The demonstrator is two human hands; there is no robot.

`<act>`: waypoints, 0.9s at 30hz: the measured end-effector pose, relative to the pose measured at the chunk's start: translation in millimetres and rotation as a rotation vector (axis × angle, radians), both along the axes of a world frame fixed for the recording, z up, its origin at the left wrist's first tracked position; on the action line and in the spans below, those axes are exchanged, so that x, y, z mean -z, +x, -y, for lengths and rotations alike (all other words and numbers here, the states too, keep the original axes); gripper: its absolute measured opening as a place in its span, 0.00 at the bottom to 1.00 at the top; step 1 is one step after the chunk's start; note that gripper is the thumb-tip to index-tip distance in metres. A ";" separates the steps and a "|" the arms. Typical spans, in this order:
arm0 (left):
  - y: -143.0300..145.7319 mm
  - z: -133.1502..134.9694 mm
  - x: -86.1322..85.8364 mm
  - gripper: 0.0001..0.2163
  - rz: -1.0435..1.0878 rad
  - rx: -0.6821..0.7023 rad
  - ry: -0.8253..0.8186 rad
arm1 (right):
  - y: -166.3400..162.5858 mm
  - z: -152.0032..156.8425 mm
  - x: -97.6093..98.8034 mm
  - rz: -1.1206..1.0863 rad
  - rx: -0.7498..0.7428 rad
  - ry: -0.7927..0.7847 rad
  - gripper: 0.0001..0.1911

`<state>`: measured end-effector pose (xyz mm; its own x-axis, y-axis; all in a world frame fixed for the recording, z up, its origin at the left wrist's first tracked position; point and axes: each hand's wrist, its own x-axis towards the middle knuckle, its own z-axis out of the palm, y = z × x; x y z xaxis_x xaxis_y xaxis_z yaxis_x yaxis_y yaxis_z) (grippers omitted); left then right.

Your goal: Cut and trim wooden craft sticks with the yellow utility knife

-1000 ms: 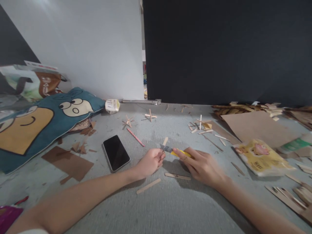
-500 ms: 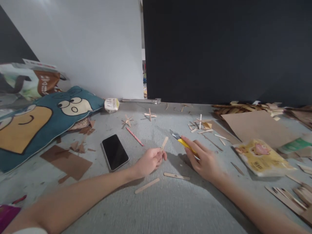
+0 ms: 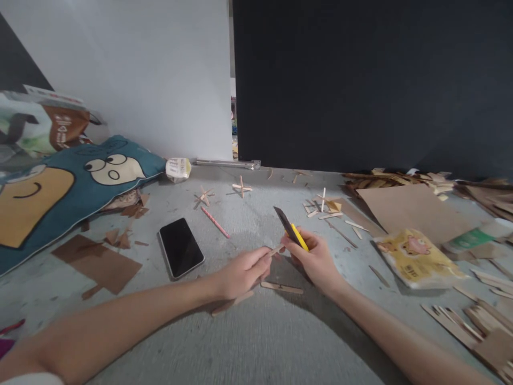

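My left hand pinches a short wooden craft stick at one end. The stick's other end meets the fingertips of my right hand. That right hand is closed around a yellow utility knife, its dark blade pointing up and to the left. Below the hands, one craft stick lies on the table, and another stick is partly covered by my left hand and forearm.
Left of my hands lie a black phone, a pink striped stick and a blue cushion. Small crossed-stick pieces stand farther back. At right are a yellow tissue pack, a cardboard sheet and loose sticks.
My right hand has moved left and turned, bringing its fingertips to the craft stick. The knife now points more steeply upward. The stick in my left hand has tilted down to the right.
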<state>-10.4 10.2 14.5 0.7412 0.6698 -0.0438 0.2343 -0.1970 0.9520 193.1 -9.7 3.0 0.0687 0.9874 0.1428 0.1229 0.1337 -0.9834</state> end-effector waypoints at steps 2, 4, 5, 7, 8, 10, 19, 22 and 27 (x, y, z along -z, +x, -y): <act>0.4 -0.1 1.1 0.16 0.023 0.004 -0.073 | 0.9 -0.9 1.9 0.028 -0.002 0.029 0.19; 1.1 0.1 3.6 0.15 0.031 -0.025 -0.104 | 1.0 -1.2 4.0 0.081 0.011 0.069 0.18; 1.6 0.1 5.0 0.15 0.042 -0.044 -0.120 | 1.2 -0.8 5.2 0.113 0.025 0.092 0.18; 2.5 -0.2 7.3 0.14 0.094 -0.089 -0.162 | 2.0 1.0 8.5 0.153 0.068 0.140 0.18; 2.8 -0.7 8.2 0.14 0.131 -0.112 -0.179 | 2.7 2.5 10.4 0.155 0.087 0.162 0.18; 2.9 -1.8 9.3 0.15 0.186 -0.148 -0.182 | 4.5 6.3 13.8 0.143 0.096 0.176 0.18; 3.1 -5.7 10.0 0.22 0.257 -0.207 -0.150 | 6.0 27.0 -0.7 0.403 0.013 0.089 0.21; 4.2 -5.5 10.3 0.22 0.243 -0.232 -0.140 | 0.9 31.9 -10.2 0.502 -0.051 0.104 0.18; 2.8 -5.4 14.6 0.21 0.091 -0.249 -0.083 | -6.0 38.3 -17.8 0.609 -0.114 0.029 0.20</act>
